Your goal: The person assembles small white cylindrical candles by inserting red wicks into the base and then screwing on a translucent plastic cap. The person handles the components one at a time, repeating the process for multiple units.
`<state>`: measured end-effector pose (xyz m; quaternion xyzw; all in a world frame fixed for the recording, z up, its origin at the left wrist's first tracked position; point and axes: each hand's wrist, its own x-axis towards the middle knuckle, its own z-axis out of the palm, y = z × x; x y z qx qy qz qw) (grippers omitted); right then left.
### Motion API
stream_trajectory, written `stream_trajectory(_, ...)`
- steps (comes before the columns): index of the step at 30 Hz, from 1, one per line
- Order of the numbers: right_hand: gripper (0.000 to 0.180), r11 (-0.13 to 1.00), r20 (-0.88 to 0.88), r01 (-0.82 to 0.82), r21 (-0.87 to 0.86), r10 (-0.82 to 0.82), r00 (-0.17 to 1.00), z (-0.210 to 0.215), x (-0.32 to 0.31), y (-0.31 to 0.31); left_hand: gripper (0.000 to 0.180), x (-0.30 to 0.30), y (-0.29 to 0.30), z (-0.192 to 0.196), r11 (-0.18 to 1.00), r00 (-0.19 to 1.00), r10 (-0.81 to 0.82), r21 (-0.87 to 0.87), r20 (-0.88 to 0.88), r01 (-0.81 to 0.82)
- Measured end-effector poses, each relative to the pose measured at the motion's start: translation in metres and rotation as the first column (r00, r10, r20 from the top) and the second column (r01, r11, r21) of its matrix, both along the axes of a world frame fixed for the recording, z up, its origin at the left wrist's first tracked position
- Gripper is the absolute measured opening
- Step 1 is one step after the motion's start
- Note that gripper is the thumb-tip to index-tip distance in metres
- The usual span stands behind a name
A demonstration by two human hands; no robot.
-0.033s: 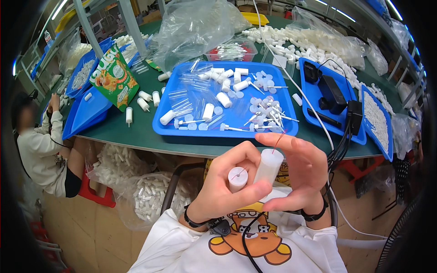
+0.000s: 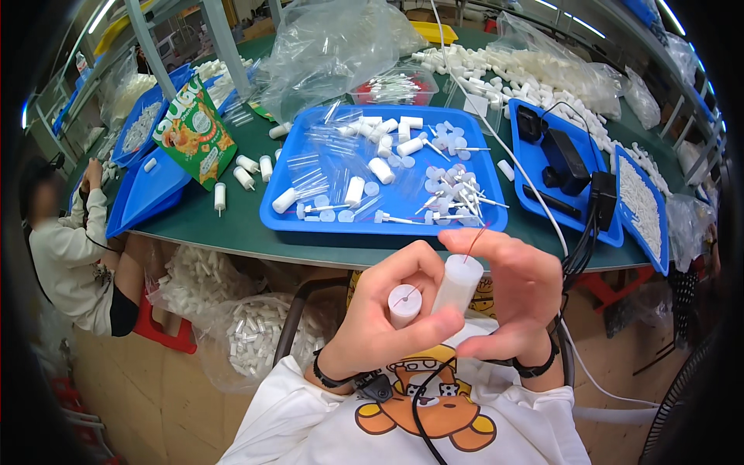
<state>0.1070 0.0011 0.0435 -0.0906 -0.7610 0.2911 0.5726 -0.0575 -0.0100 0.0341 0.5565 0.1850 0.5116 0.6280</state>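
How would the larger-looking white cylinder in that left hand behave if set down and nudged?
The cylinder would likely roll if laid down, its wall being round. Its straight sides in the left hand suggest stiffness. The red strand at its top looks thin, so it's probably floppy.

A long green worktable [image 2: 252, 212] spans the room, with grey metal uprights [image 2: 226, 48] rising at its left part and bright strip lights [image 2: 103, 15] glowing overhead toward both upper corners. Below lies a tan floor [image 2: 178, 391] with faint seams, where a red stool [image 2: 184, 341] stands at left and a dark round fan [image 2: 671, 397] shows at the lower right.
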Motion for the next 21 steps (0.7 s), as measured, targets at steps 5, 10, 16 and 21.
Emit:
stream_trajectory(5, 0.043, 0.987, -0.127, -0.105, -0.12, 0.09, 0.988, -0.002, 0.005, 0.0, 0.022, 0.002, -0.001, 0.001, 1.0, 0.999, -0.027, -0.015, 0.027, 0.027)
stream_trajectory(10, 0.036, 0.866, -0.081, -0.172, -0.47, 0.152, 0.985, 0.017, 0.004, -0.005, 0.023, 0.003, -0.001, 0.005, 1.0, 1.0, 0.018, -0.007, -0.004, -0.018)
stream_trajectory(16, 0.037, 0.83, -0.063, -0.22, -0.513, 0.219, 0.974, 0.022, -0.002, -0.003, 0.027, -0.002, -0.002, 0.005, 0.984, 0.982, 0.167, 0.086, -0.087, -0.159)
stream_trajectory(21, 0.034, 0.796, -0.054, -0.153, -0.586, 0.15, 0.987, 0.021, -0.009, -0.003, 0.031, -0.003, -0.003, 0.007, 0.94, 0.933, 0.327, 0.157, -0.151, -0.304)
